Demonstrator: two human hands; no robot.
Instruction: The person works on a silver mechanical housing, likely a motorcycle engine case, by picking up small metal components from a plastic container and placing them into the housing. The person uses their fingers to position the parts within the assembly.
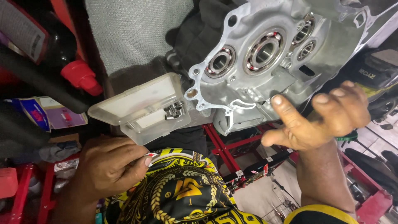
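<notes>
Head view shows the left hand [110, 168] closed, maybe pinching something small, the clear plastic box [143, 108] of metal sleeves at its 1 o'clock, while the open, empty right hand [321, 118] reaches the engine case [265, 66] at 11 o'clock.

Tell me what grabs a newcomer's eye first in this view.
The silver engine case half fills the upper right, its round bearings ringed in red. Below it the right hand is spread open, thumb tip against the case's lower edge. At centre left an open clear plastic box holds small metal sleeves, with the left hand just beneath it.
</notes>
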